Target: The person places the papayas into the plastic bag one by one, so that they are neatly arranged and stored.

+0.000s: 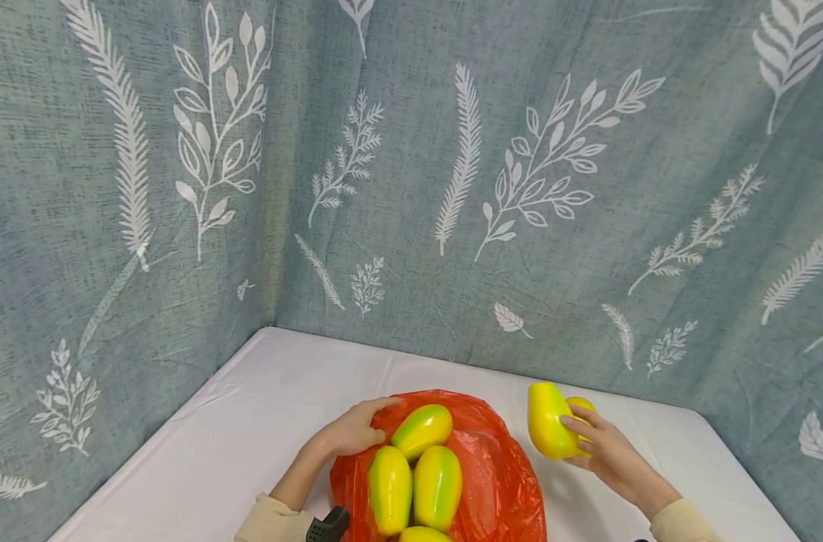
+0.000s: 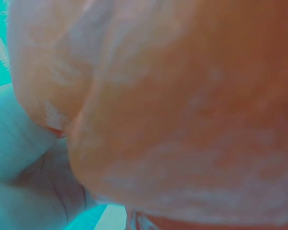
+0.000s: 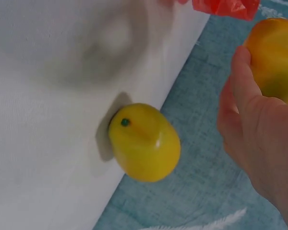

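A red plastic bag (image 1: 495, 474) lies spread on the table with several shiny yellow-green mangoes (image 1: 438, 488) in it. At the bag's far left rim, my left hand (image 1: 353, 430) grips the plastic; in the left wrist view, blurred bag film (image 2: 182, 120) covers most of the frame and hides part of the fingers. To the right of the bag, my right hand (image 1: 614, 455) holds one mango (image 1: 545, 421) above the table. Beyond that hand another mango (image 3: 145, 143) rests on the white cloth, partly covered by the fingers in the head view.
A white cloth (image 1: 303, 376) covers the table. Blue-green curtains (image 1: 411, 188) with white leaf prints stand behind it and along both sides. On my left wrist is a dark strapped device (image 1: 327, 525).
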A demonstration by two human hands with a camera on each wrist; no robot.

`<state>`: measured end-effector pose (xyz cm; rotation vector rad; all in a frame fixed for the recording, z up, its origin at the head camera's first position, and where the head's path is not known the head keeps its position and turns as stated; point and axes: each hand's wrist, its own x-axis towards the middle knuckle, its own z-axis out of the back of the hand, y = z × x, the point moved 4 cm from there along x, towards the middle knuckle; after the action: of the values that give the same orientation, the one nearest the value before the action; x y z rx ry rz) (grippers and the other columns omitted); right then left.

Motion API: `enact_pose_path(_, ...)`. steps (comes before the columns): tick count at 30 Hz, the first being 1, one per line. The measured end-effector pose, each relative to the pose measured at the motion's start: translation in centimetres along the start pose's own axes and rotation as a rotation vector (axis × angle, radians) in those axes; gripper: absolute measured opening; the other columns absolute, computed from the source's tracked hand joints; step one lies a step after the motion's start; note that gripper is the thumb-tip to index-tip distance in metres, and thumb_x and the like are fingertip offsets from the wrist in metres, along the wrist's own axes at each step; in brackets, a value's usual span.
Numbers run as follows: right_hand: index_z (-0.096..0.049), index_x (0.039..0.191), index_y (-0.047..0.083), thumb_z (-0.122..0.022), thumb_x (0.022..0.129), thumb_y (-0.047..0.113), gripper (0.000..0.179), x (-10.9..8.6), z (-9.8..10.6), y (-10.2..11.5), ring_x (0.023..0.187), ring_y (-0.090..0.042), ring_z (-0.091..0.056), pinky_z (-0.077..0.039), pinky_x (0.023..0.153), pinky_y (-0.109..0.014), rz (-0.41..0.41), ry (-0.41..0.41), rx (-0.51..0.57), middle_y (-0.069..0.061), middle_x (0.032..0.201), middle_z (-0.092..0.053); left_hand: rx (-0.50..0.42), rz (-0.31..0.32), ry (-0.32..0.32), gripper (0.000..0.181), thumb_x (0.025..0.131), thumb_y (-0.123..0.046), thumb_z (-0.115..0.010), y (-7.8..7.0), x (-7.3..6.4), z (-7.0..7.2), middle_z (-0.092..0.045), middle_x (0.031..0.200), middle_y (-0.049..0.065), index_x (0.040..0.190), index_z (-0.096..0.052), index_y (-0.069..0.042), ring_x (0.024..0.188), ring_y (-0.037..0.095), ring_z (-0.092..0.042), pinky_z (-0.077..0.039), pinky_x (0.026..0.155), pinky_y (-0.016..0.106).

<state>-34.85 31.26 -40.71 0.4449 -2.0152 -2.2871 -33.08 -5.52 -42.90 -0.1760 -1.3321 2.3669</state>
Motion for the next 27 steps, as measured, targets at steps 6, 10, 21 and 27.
enact_pose_path(6,-0.011,0.147,-0.004,-0.05,0.097,0.028,0.071,-0.1,-0.7,-0.1,0.107,-0.026,-0.053,-0.048,0.091,-0.043,0.006,0.028,-0.007,-0.022,0.131,-0.04,-0.001,-0.008,0.0,0.057,0.082,0.007,-0.049,0.0,0.0,0.0,-0.05,0.132,0.021,0.139,-0.044,0.002,0.108,0.032,-0.05,-0.045,0.092,0.053)
enact_pose_path(10,-0.011,0.147,-0.004,-0.051,0.097,0.028,0.072,0.0,-1.3,-0.2,0.106,-0.024,-0.054,-0.047,0.092,-0.043,0.007,0.06,0.002,-0.02,0.13,-0.043,-0.003,-0.004,-0.001,0.057,0.082,0.007,-0.049,0.0,-0.1,-0.1,-0.05,0.131,0.02,0.139,-0.044,0.001,0.106,0.032,-0.051,-0.046,0.091,0.052)
enact_pose_path(21,-0.019,0.146,-0.002,-0.055,0.095,0.032,0.071,0.4,-3.1,-1.1,0.108,-0.028,-0.053,-0.049,0.087,-0.045,-0.056,0.039,-0.021,-0.024,0.134,-0.042,0.0,-0.006,0.001,0.056,0.083,0.007,-0.05,-0.2,-0.3,0.0,-0.05,0.131,0.02,0.139,-0.044,0.002,0.107,0.032,-0.051,-0.046,0.091,0.052)
enact_pose_path(27,-0.017,0.146,-0.005,-0.054,0.096,0.03,0.071,0.5,-3.9,-1.3,0.103,-0.023,-0.055,-0.049,0.087,-0.043,-0.037,0.093,-0.013,-0.022,0.132,-0.043,0.013,0.001,-0.003,0.056,0.083,0.008,-0.05,-0.1,-0.3,0.1,-0.05,0.131,0.02,0.139,-0.044,0.002,0.108,0.032,-0.05,-0.045,0.092,0.053)
